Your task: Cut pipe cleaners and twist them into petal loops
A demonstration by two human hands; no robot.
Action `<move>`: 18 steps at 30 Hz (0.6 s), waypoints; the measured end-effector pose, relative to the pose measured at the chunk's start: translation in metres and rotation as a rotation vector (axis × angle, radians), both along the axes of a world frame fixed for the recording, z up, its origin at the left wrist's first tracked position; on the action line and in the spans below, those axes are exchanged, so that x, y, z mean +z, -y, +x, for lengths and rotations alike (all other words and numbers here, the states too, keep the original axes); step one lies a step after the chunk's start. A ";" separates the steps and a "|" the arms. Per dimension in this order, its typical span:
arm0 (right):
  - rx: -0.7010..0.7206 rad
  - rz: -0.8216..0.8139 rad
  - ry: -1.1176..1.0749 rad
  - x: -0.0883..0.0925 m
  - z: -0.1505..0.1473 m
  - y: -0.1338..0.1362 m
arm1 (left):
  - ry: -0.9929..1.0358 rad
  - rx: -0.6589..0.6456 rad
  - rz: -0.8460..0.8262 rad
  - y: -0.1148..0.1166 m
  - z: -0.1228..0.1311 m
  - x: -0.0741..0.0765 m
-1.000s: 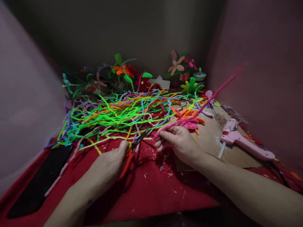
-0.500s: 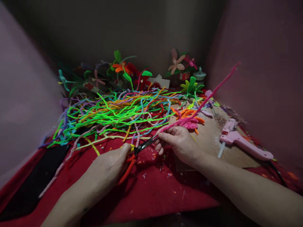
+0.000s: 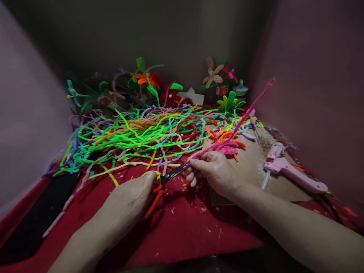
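Observation:
My left hand [image 3: 136,193] is closed around the red and yellow handles of a pair of scissors [image 3: 174,173], whose dark blades point up and to the right. The blade tips meet the near end of a pink pipe cleaner [image 3: 246,115], right at the fingertips of my right hand [image 3: 212,170]. That hand pinches the pipe cleaner between thumb and fingers, and its long free end slants up to the right. Just beyond my right fingers lie pink petal-like loops [image 3: 227,148] and orange loops [image 3: 224,135]. Whether the blades are fully closed is hard to see.
A large heap of coloured pipe cleaners [image 3: 136,136] spreads across the red cloth [image 3: 182,235]. A pink glue gun [image 3: 295,174] rests on cardboard [image 3: 244,182] at the right. Pipe-cleaner flowers [image 3: 212,76] stand at the back. A black flat object [image 3: 40,220] lies at left.
The pink pipe cleaner's free end has swung left and slightly down. The scissor blades look closer together at the pipe cleaner's near end. Both hands stay almost in place.

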State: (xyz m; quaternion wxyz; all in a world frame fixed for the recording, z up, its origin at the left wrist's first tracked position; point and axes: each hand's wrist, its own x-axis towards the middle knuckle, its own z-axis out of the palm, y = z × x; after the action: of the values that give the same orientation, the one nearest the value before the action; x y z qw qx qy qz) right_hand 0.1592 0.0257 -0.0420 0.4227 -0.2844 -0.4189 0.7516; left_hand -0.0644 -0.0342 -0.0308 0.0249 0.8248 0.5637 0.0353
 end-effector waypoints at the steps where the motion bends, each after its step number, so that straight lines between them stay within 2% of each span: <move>1: -0.003 -0.002 -0.002 0.000 0.000 0.000 | -0.008 -0.002 0.001 0.000 0.000 0.000; 7: -0.003 -0.001 0.008 0.002 0.000 0.001 | -0.011 -0.024 0.008 0.000 -0.001 -0.003; 13: -0.018 0.001 0.032 0.004 0.000 0.002 | 0.054 0.005 -0.008 0.001 0.000 0.001; 18: -0.029 0.001 0.025 0.004 0.000 0.002 | -0.018 -0.006 -0.044 -0.001 -0.003 -0.002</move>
State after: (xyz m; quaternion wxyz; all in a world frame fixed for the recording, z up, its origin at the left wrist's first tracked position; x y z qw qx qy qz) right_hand 0.1592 0.0242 -0.0380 0.4282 -0.2996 -0.4204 0.7417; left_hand -0.0675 -0.0335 -0.0326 0.0380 0.8262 0.5619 0.0152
